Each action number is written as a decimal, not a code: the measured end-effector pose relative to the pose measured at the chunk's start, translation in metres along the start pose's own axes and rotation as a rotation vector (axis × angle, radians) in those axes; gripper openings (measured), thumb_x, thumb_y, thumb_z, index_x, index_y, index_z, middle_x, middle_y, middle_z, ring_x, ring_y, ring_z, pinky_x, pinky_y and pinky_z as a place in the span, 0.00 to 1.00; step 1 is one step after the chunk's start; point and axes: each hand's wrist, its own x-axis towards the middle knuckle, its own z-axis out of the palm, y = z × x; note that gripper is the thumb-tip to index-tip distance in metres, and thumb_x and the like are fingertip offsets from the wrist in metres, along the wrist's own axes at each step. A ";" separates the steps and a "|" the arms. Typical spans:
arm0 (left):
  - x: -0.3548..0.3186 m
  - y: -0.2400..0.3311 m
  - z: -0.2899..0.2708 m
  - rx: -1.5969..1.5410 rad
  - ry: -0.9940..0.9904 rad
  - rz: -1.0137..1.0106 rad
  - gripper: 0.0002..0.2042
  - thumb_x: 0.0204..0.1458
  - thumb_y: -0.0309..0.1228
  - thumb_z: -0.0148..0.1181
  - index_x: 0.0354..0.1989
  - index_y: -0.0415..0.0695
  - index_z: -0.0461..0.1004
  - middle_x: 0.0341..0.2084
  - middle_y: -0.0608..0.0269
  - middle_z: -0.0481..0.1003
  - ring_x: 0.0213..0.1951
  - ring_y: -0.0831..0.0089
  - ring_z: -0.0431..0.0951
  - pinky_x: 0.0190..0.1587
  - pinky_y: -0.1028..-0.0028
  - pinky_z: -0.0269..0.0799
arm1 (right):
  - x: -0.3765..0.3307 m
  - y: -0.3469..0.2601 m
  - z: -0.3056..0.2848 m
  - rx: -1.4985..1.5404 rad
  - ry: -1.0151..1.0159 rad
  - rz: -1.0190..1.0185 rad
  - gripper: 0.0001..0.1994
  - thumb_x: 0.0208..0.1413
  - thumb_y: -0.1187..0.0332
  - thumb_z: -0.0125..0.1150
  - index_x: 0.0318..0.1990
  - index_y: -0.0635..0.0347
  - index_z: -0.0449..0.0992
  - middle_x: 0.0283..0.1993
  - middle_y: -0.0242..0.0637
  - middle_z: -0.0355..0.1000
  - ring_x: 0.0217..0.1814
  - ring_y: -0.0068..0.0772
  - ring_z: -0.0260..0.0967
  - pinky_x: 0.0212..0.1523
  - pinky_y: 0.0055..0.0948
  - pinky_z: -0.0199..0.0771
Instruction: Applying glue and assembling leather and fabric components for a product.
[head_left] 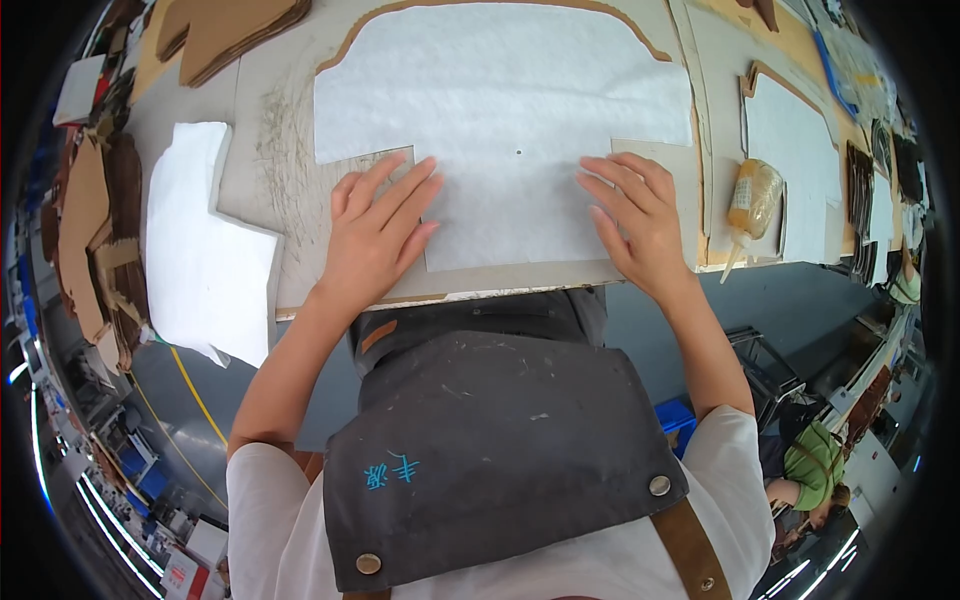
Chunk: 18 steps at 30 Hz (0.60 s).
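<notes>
A large white sheet [510, 90], cut with notches at both lower sides, lies flat on the work table [275, 160]. Along its top and upper corners shows the brown edge of a piece [350, 35] underneath. My left hand [378, 222] is spread at the sheet's lower left edge, fingertips by the notch. On the opposite side my right hand [640, 212] rests with fingers apart, its fingertips at the sheet's right edge near the other notch. Neither hand grips anything. A small dark hole [518, 153] marks the sheet between them.
Left of the sheet lies a stack of white cut pieces [205, 240] overhanging the table's front edge. Brown pieces [235, 35] are piled at the far left. A bottle of amber liquid with a nozzle [752, 205] lies at right beside another white-covered piece [800, 160]. A person [815, 460] sits farther right.
</notes>
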 end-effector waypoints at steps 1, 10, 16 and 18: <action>0.007 0.001 0.002 0.045 -0.074 -0.023 0.26 0.45 0.33 0.64 0.56 0.46 0.70 0.62 0.65 0.64 0.63 0.59 0.59 0.61 0.58 0.50 | 0.007 0.000 0.003 -0.011 -0.045 0.000 0.17 0.48 0.73 0.61 0.47 0.59 0.76 0.55 0.32 0.70 0.59 0.41 0.62 0.57 0.40 0.60; 0.015 -0.008 0.012 0.139 -0.273 -0.077 0.35 0.47 0.46 0.60 0.65 0.49 0.60 0.67 0.72 0.55 0.71 0.62 0.44 0.68 0.50 0.34 | 0.030 -0.002 0.033 -0.112 -0.293 -0.001 0.22 0.59 0.66 0.53 0.61 0.59 0.65 0.68 0.31 0.57 0.73 0.34 0.47 0.71 0.45 0.43; 0.015 -0.010 0.014 0.171 -0.269 -0.098 0.34 0.47 0.48 0.59 0.65 0.52 0.60 0.67 0.74 0.55 0.71 0.62 0.44 0.68 0.49 0.34 | 0.032 -0.001 0.039 -0.132 -0.314 0.012 0.24 0.59 0.64 0.53 0.63 0.59 0.62 0.69 0.32 0.56 0.74 0.34 0.46 0.72 0.45 0.42; 0.015 -0.010 0.014 0.174 -0.266 -0.102 0.34 0.47 0.48 0.59 0.65 0.52 0.61 0.67 0.74 0.55 0.71 0.62 0.44 0.68 0.49 0.34 | 0.031 -0.002 0.041 -0.133 -0.318 0.017 0.25 0.59 0.64 0.53 0.63 0.59 0.62 0.70 0.32 0.55 0.74 0.34 0.46 0.72 0.45 0.42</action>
